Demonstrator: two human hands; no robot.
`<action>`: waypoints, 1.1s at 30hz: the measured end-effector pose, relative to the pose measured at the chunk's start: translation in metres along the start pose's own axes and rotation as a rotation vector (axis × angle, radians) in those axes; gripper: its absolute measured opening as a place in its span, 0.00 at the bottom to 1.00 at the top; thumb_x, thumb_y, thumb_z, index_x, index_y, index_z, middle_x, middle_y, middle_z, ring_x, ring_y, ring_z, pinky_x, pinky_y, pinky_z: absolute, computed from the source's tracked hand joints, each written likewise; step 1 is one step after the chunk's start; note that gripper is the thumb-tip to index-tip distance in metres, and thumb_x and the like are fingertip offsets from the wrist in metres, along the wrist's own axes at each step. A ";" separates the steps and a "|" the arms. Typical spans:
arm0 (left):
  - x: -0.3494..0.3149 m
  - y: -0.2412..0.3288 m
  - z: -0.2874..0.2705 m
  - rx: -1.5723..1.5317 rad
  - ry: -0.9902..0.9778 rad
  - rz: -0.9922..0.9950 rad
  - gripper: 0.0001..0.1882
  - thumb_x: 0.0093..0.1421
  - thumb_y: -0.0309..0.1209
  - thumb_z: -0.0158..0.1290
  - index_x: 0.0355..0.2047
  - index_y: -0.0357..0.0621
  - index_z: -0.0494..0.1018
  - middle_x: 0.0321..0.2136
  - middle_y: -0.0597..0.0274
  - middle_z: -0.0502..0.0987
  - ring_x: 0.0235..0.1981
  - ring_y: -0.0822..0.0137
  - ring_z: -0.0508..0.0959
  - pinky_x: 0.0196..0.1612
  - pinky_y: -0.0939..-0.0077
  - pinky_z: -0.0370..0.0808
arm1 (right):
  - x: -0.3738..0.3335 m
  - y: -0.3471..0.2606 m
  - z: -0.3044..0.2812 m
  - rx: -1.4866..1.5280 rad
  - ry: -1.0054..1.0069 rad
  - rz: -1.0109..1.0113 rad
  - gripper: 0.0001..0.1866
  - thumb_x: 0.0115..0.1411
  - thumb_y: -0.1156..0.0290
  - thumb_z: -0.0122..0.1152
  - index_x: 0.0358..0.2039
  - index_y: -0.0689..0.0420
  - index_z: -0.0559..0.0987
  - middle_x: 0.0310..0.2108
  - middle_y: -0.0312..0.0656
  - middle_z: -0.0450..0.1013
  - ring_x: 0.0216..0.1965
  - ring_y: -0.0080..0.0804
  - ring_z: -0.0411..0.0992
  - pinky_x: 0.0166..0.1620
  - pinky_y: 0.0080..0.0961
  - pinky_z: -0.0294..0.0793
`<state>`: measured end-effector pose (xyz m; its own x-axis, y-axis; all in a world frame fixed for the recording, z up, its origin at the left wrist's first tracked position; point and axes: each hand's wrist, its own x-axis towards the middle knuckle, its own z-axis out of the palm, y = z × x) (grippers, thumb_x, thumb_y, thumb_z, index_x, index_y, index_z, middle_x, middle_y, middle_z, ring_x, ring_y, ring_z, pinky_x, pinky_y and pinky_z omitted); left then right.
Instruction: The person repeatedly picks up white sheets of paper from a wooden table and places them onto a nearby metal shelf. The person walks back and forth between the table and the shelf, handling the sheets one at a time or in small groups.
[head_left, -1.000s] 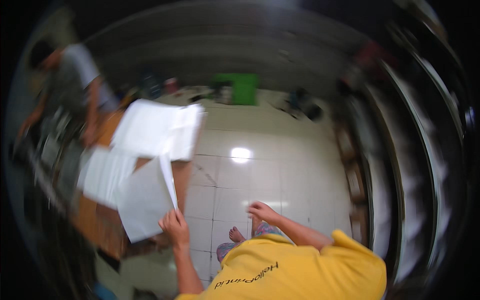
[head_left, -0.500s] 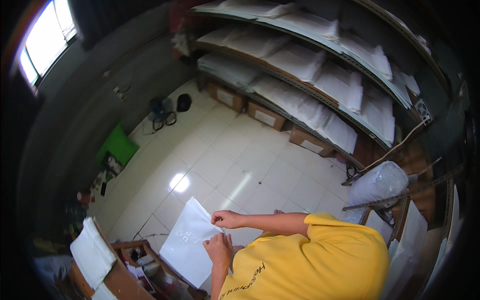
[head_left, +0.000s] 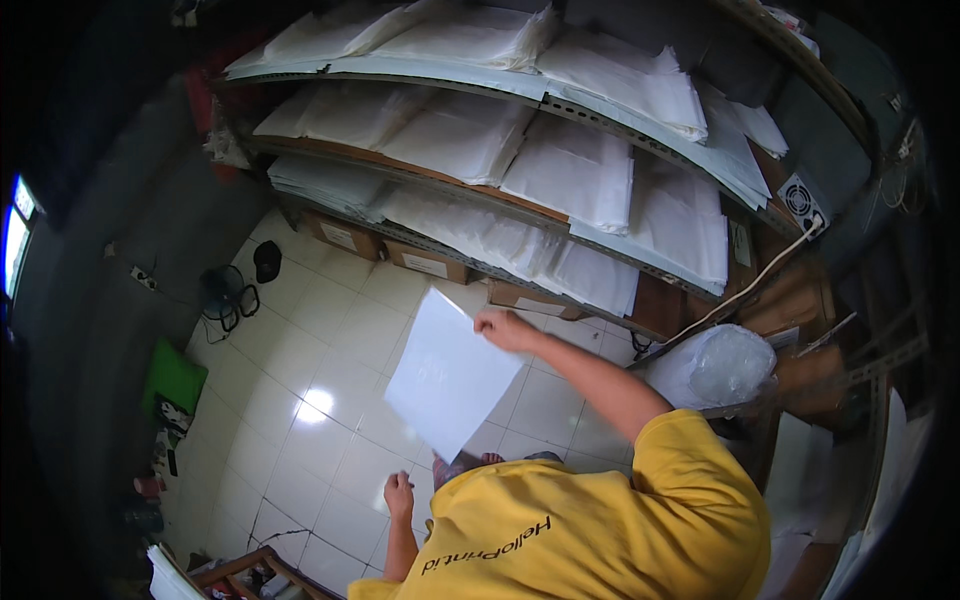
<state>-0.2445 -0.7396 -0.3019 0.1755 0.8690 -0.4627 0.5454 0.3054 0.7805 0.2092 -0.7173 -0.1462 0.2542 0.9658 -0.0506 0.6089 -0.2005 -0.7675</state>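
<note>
Head view: the right hand (head_left: 503, 328) pinches the upper corner of a white sheet (head_left: 450, 372) at frame centre, held out toward the shelves (head_left: 560, 175) of stacked paper across the upper frame. The left hand (head_left: 398, 493), lower centre, hangs loosely curled, holding nothing. Judgement: supporting the sheet's lower edge would prevent creasing on placement.

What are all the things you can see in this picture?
White sheet: one, held up over the floor.
Paper stacks: many, white, on the shelves.
Shelves: several tiers, along the wall.
Cardboard boxes: a few, brown, under the shelves.
Fan: one, black, on the floor.
Green thing: one, on the floor at left.
Floor: white tiles.
Plastic bag: one, clear, at right.
Right hand: grips the sheet's top corner.
Left hand: low, holds nothing.
</note>
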 end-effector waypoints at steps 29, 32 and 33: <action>0.079 0.166 0.181 -0.378 0.156 -0.549 0.14 0.65 0.37 0.46 0.40 0.39 0.72 0.26 0.65 0.74 0.25 0.75 0.71 0.30 0.80 0.68 | 0.205 0.402 -0.512 -0.160 0.830 0.610 0.07 0.59 0.74 0.54 0.36 0.58 0.78 0.35 0.40 0.74 0.31 0.29 0.72 0.36 0.22 0.72; 0.028 0.139 0.222 -0.353 0.125 -0.705 0.13 0.64 0.37 0.46 0.39 0.39 0.72 0.24 0.64 0.74 0.23 0.74 0.72 0.27 0.80 0.68 | 0.212 0.417 -0.517 -0.180 0.799 0.607 0.07 0.59 0.74 0.54 0.36 0.58 0.78 0.36 0.40 0.74 0.31 0.29 0.72 0.36 0.22 0.73; 0.011 0.125 0.236 -0.348 0.115 -0.767 0.13 0.63 0.37 0.46 0.38 0.39 0.71 0.23 0.64 0.74 0.23 0.74 0.72 0.27 0.79 0.68 | 0.215 0.420 -0.520 -0.188 0.786 0.609 0.07 0.59 0.74 0.54 0.36 0.58 0.78 0.36 0.40 0.74 0.31 0.29 0.72 0.36 0.22 0.73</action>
<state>0.0188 -0.7835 -0.3082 -0.2347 0.4006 -0.8857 0.1925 0.9122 0.3616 0.9098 -0.6793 -0.1471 0.9427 0.3221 0.0871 0.3018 -0.7116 -0.6345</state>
